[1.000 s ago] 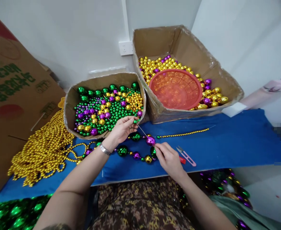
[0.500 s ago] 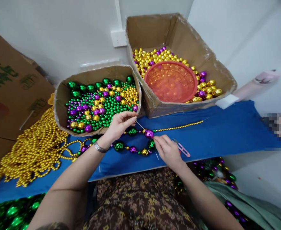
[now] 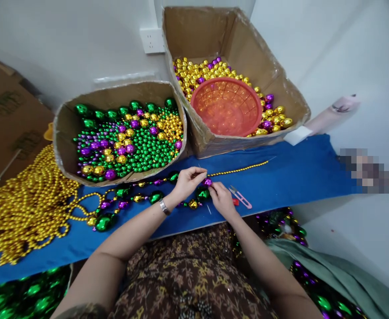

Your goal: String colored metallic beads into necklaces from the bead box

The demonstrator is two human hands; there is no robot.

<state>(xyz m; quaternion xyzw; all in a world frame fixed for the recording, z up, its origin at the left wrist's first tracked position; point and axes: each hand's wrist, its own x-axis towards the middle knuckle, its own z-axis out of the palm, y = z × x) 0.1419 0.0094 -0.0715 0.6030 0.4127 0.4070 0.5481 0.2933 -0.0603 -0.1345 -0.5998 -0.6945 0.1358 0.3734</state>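
A strand of green, purple and gold beads (image 3: pixel 156 196) lies in a loop on the blue cloth. My right hand (image 3: pixel 223 201) is closed, its fingertips pinching a shiny purple bead (image 3: pixel 207 182) at the strand's right end. Just left of that bead, my left hand (image 3: pixel 189 182) is closed with thumb and forefinger together; whatever thin thing they hold is too fine to make out. Below the purple bead sits a large green bead (image 3: pixel 202 193). A thin string of small gold beads (image 3: pixel 240 170) runs off to the right behind my hands.
Pink thread snips (image 3: pixel 242 198) lie right of my right hand. Behind stand a cardboard box of mixed beads (image 3: pixel 59 146) and a bigger box (image 3: pixel 247 144) with a red basket (image 3: pixel 259 104) on gold beads. Gold bead strings (image 3: pixel 28 208) are heaped at left.
My left hand has moved in from the left, close to the purple bead; the thread earlier stretched between its fingers and the bead no longer shows. The right hand stays at the bead.
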